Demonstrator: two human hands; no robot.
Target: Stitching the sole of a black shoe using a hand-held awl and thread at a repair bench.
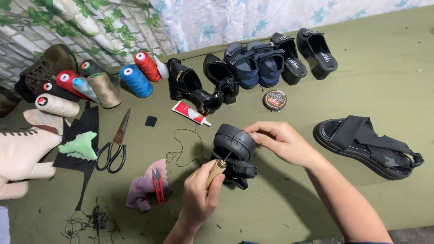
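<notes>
Nearest, left hand grips a wooden-handled awl against a black sandal that right hand pinches steady for stitching over the green worktop.

A row of shoes lines the far edge of the surface, thread cones to its left. Scissors lie before the cones. A sandal rests near the right edge. Between them, both hands hold a shoe.
</notes>
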